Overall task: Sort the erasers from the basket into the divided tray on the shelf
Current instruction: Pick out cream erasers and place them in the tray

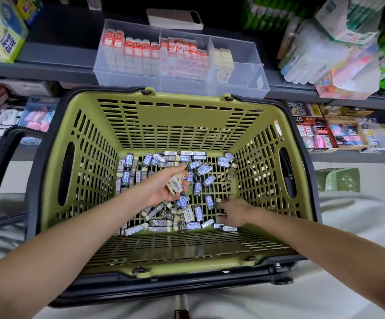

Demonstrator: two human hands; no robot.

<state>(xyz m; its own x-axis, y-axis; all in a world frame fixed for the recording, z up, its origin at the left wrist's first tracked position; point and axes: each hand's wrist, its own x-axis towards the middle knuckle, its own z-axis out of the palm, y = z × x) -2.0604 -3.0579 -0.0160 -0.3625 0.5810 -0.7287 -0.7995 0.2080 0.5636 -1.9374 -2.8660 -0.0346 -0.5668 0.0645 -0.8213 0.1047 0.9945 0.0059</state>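
while the left hand hangs palm-up above the floor of the basket, fingers curled round a couple of cream erasers in barcode sleeves, it seems to serve as a holding spot, so one kind can be gathered before the trip up. the right hand reaches low among the loose erasers on the grid floor; it is blurred, so i cannot tell whether it pinches anything. these are small blocks in blue-labelled or dark 2b sleeves, scattered at all angles. the divided tray sits on the shelf just behind the basket, cream blocks stacked in its third compartment.
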